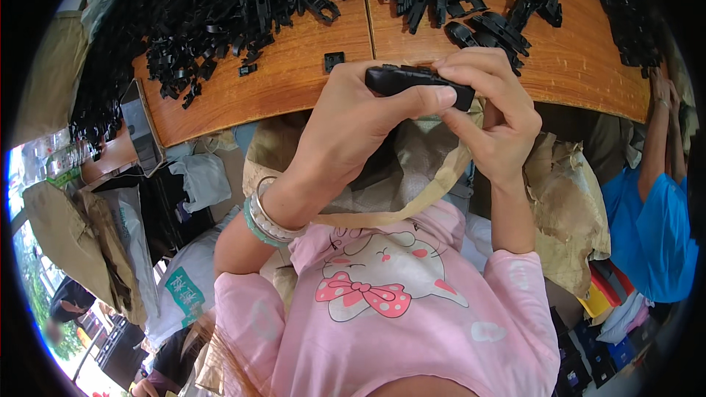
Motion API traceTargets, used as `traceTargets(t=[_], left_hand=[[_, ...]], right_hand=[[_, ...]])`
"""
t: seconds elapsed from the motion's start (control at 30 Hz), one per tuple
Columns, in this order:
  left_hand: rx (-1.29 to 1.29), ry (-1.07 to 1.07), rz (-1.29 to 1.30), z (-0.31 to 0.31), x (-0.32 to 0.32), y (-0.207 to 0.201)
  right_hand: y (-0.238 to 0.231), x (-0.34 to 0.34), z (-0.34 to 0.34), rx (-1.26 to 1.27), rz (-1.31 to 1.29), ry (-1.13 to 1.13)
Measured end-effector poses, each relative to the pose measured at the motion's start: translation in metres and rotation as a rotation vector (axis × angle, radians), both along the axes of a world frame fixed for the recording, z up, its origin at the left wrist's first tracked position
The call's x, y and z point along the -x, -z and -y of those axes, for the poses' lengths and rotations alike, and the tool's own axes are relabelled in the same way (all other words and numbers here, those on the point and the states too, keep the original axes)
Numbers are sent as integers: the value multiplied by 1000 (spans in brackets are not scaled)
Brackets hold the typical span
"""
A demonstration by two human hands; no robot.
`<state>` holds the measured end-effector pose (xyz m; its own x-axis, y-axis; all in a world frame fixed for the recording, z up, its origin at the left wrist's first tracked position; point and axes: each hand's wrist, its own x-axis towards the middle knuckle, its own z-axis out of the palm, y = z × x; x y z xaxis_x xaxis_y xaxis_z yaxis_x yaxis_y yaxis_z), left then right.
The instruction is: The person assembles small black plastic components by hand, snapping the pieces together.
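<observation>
Between my two hands, just over the table's near edge, is an elongated black plastic part (401,79) with a rounded left end. My left hand (360,114) grips it, the thumb lying along its near side. At its right end my right hand (496,95) pinches it with thumb and fingers. Whether it is one piece or several joined is hard to tell. Beneath my hands hangs an open sack (434,202) with a beige rim. On the table behind my left hand lies a small square black piece (334,61).
Heaps of black plastic parts (243,7) cover the far side of the brown wooden table (294,95). Longer rounded black parts (500,33) lie behind my right hand. A torn brown paper sack (566,198) stands at right, near a person in blue (651,228). White bags (198,180) are at left.
</observation>
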<state>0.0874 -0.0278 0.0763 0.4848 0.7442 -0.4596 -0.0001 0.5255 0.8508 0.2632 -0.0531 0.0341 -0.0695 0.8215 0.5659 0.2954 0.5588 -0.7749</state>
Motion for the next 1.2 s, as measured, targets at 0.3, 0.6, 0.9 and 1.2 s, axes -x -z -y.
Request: traceTargets(t=[0.3,0.6,0.9,1.2], left_hand=[[-483,125,-191,-10,2,25],[-1453,342,-651,-51,-57,51],[-1415,238,-458,-41,-45,43],[-190,-11,38,-32,-4,12]], right_hand=[[1,2,29,200,71,106],[2,-68,-19,168,306,554],[3,-121,-71,-358,850,378],[-1,-72,-46,310,-449,220]])
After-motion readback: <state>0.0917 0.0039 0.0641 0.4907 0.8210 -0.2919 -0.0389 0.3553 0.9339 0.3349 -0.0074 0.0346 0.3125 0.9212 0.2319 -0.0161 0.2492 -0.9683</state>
